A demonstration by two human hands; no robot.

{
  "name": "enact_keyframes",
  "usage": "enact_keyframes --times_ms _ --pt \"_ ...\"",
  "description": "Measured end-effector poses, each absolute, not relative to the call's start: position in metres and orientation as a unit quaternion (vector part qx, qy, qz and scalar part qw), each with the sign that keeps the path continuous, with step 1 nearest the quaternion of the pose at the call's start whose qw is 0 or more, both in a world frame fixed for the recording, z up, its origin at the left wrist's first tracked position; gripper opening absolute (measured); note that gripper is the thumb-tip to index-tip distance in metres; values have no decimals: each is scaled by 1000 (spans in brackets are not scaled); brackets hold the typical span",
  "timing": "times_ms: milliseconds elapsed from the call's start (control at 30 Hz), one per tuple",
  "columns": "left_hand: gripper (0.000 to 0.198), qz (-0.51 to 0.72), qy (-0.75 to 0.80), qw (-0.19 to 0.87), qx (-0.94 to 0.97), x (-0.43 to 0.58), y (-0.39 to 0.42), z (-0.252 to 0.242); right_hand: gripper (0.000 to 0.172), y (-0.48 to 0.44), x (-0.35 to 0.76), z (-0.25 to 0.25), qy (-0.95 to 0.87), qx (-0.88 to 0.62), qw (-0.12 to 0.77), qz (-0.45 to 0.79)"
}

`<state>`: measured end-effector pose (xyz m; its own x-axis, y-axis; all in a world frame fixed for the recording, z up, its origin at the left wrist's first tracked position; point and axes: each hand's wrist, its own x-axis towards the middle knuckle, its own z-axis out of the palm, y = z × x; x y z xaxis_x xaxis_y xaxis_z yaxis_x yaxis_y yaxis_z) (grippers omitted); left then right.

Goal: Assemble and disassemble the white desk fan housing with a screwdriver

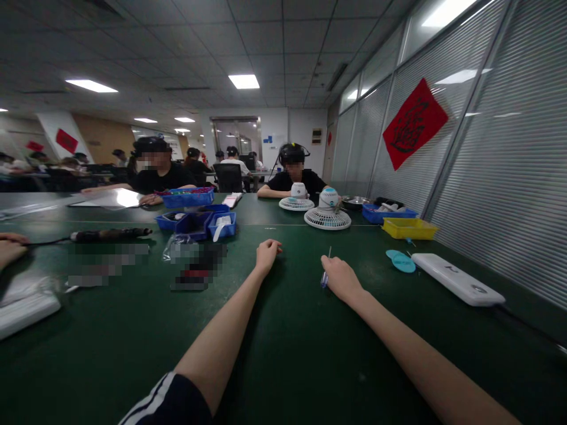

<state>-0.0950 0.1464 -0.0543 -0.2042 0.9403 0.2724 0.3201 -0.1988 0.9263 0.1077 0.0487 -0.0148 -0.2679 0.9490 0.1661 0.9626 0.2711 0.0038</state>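
Observation:
My right hand (341, 277) is closed around a small screwdriver (325, 279) with a clear bluish handle; its thin metal shaft points up and away from me. My left hand (268, 258) is over the green table (283, 336), its fingers curled inward. Whatever it may hold is hidden. Beyond both hands, a white fan head with a round grille (328, 219) lies grille-down, with a teal cap on its top. A similar white fan head (296, 204) lies just behind it.
On the right are a long white fan stand (458, 278), teal discs (402, 262), a yellow tray (410, 229) and a blue tray (374, 215). Blue bins (195, 225), a plastic bag (177, 249) and a black electric screwdriver (110, 234) lie left. Co-workers sit across; another person's hand (11, 248) shows far left.

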Motion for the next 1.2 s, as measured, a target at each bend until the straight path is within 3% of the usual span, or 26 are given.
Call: enact_keyframes --times_ms 467,1033,1133,1200 --pt "21 532 568 284 560 -93 143 -52 14 53 118 -17 -776 -621 107 14" --pt "16 567 574 272 525 -88 148 -50 17 52 114 -12 -784 -615 81 -24" --pt "16 584 564 272 517 -85 152 -42 14 56 119 -7 -765 -636 103 9" --pt "18 596 554 272 514 -84 154 -33 20 60 126 -1 -731 -666 142 49"
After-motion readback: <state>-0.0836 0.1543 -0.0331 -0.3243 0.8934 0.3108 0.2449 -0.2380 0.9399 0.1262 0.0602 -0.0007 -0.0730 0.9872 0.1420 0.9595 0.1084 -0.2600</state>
